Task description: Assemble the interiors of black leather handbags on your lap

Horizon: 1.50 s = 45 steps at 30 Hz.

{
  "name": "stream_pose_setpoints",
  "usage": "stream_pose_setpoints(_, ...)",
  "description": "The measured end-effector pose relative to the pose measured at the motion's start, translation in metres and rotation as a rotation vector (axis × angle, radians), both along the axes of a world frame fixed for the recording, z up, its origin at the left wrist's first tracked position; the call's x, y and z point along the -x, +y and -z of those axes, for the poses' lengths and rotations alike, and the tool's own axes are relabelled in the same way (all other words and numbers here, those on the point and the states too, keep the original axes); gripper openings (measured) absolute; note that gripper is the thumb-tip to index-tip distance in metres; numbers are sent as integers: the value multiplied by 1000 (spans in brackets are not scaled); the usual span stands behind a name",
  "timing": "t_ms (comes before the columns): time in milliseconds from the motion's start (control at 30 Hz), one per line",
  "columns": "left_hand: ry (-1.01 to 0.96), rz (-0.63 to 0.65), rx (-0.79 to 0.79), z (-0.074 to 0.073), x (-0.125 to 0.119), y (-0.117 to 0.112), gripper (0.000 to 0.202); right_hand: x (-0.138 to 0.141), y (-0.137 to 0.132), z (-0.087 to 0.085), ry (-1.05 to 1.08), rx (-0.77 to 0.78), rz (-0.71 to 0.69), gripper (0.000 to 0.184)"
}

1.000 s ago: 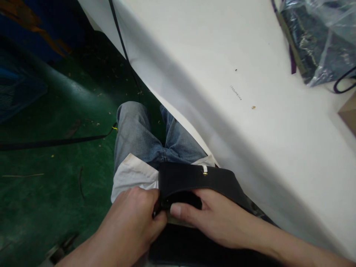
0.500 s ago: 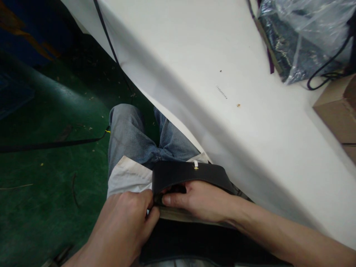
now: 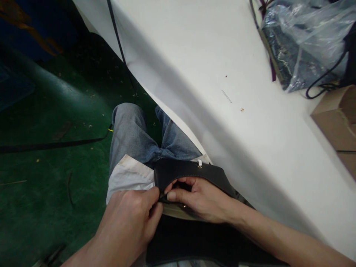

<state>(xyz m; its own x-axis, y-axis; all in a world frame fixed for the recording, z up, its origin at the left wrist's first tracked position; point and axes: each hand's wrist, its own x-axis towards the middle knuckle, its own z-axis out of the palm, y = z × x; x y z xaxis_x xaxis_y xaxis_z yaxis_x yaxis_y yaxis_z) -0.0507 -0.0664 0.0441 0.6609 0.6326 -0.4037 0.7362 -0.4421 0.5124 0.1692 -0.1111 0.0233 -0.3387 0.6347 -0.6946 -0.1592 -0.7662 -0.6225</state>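
Fingers [image 3: 175, 195] of right hand [image 3: 204, 197], now more visible inside black bag [image 3: 186, 169]

There are two hands [image 3: 133, 213] [image 3: 207, 202], one black item [image 3: 191, 237] and one plastic bag [image 3: 308, 46].

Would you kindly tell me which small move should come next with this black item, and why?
I would probably ease the right hand slightly toward the left hand: its fingers reach under the curved edge of the black item, while the left hand's pinch beside them seems to steady that corner.
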Motion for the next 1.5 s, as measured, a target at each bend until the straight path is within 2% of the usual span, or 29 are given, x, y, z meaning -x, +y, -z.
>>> stream_pose_setpoints(133, -1, 46, -152, 1, 2, -5, 29, 2, -1, 0, 9, 31, 0, 7)
stream_pose_setpoints(267, -36, 79, -317, 3, 3, -12, 30, 6, -1, -2, 0, -65, -33, 9)
stream_pose_setpoints(467, -94, 88, -380, -1, 4, -14, 36, 3, 5, -7, -83, -89, -144, 13)
stream_pose_setpoints(567, -106, 83, -387, -4, 3, -9, 36, 10, 4, -7, -126, -91, -97, 12)
stream_pose_setpoints(667, -112, 13, -457, -4, 1, -4, 33, 22, 1, -5, -186, -167, 2, 13)
stream_pose_setpoints(800, -143, -60, -521, 5, -3, -1, 32, 31, -2, -1, -323, -338, 13, 20)
stream_pose_setpoints(933, -193, -7, -547, 18, -4, 0, 31, 27, 1, 3, -476, -395, -62, 20)
stream_pose_setpoints(1067, -254, 60, -612, 25, -1, 5, 29, 21, 10, 2, -526, -446, -132, 21)
stream_pose_setpoints(1167, -295, 99, -641, 25, 0, 10, 28, 20, 15, 5, -519, -446, -125, 22)
stream_pose_setpoints(1333, -322, 14, -647, 29, 1, 11, 15, 22, 15, 15, -390, -411, 12, 22)
stream_pose_setpoints(1500, -434, 52, -615, 40, 7, 4, 13, 23, 18, 18, -446, -323, -12, 21)
